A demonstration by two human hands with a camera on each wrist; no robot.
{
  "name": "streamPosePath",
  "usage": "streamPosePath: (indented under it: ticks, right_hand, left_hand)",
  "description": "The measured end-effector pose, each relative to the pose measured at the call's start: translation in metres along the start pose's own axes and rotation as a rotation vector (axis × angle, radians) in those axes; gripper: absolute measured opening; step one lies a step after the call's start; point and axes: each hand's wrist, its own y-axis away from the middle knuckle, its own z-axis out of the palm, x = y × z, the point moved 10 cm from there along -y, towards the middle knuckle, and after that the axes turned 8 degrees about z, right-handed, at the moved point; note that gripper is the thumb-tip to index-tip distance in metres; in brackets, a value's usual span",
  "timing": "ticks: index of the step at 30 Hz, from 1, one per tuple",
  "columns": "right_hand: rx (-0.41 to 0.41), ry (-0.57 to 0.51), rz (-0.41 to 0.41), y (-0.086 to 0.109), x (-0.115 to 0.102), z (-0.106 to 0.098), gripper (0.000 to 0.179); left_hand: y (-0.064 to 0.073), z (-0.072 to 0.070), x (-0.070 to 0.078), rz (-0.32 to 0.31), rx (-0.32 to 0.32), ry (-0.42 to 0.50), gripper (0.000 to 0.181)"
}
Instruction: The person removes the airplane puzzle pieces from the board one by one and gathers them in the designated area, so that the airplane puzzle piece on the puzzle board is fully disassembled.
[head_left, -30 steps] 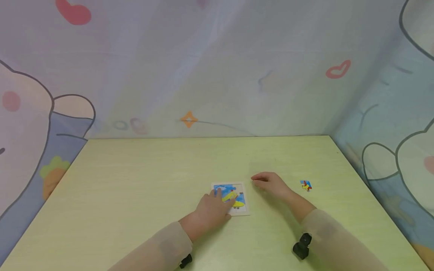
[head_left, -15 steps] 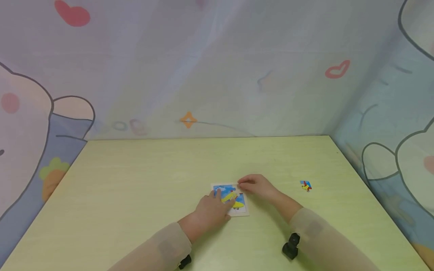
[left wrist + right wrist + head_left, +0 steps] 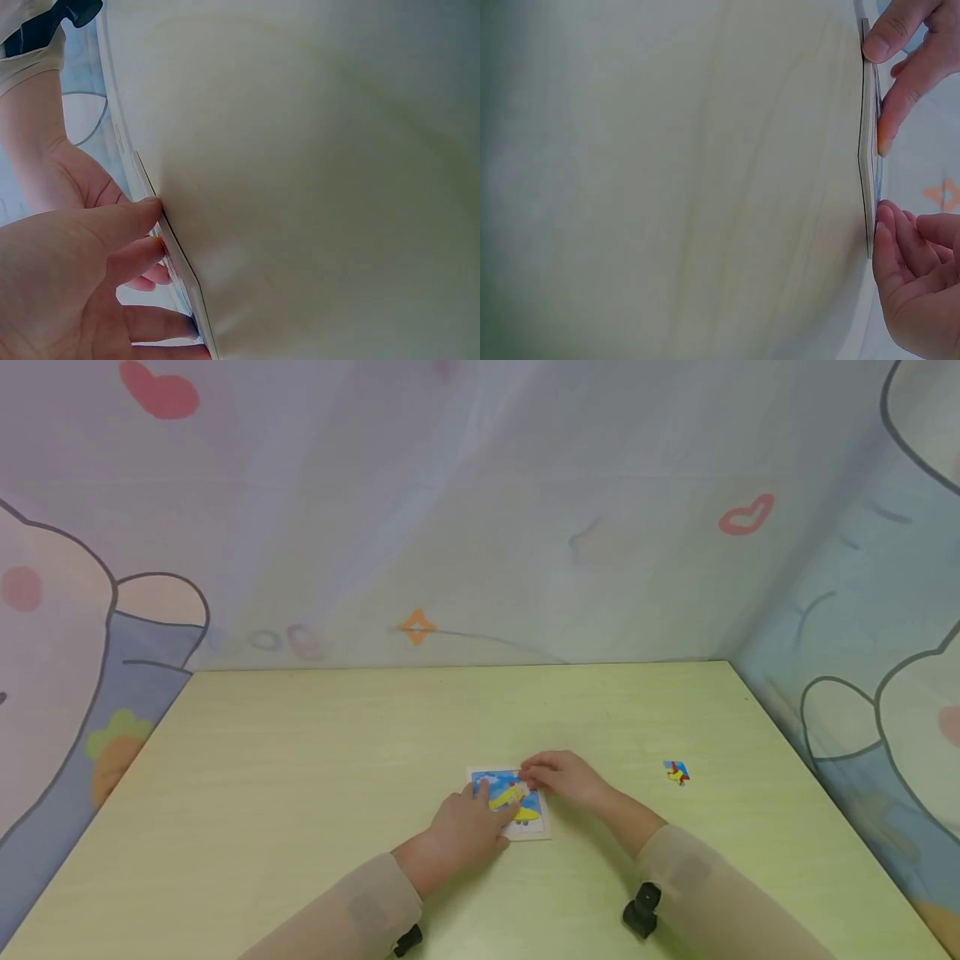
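In the head view a square jigsaw puzzle board (image 3: 542, 827) with a pale frame lies on the table, its picture a yellow airplane on blue sky. My left hand (image 3: 467, 827) rests across its left side, fingers spread over the picture and thumb at the near edge. At the upper right corner, my right hand (image 3: 567, 777) pinches a small puzzle piece, mostly hidden by the fingertips. Both wrist views show the board edge-on, with the left thumb (image 3: 146, 214) against its side and the right hand (image 3: 922, 277) at its other end.
One loose puzzle piece (image 3: 677, 772), blue, red and yellow, lies on the table right of the right hand. The pale wooden table (image 3: 300, 760) meets a printed cloth backdrop (image 3: 495, 527) at the back and sides.
The right hand has moved left from beside the board to its upper right corner, its fingertips now over the picture. The left hand stays on the board; the loose piece stays put.
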Motion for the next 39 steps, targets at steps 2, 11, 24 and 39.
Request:
streamPosePath:
  ticks: [2, 11, 24, 39]
  right_hand:
    - [0.008, -0.004, -0.009, 0.0, -0.002, 0.001, 0.025]
    - [0.09, -0.048, 0.038, -0.008, 0.001, -0.001, 0.02]
    - [0.134, -0.002, 0.076, -0.014, -0.001, -0.002, 0.015]
    - [0.144, 0.052, 0.026, -0.016, -0.008, -0.002, 0.008]
  left_hand:
    - [0.001, 0.001, -0.001, -0.002, -0.001, 0.003, 0.05]
    - [0.001, 0.001, -0.003, -0.006, 0.012, 0.063, 0.048]
    - [-0.002, 0.003, -0.003, 0.0, 0.012, 0.022, 0.049]
    - [0.002, 0.001, -0.002, -0.067, -0.014, 0.18, 0.049]
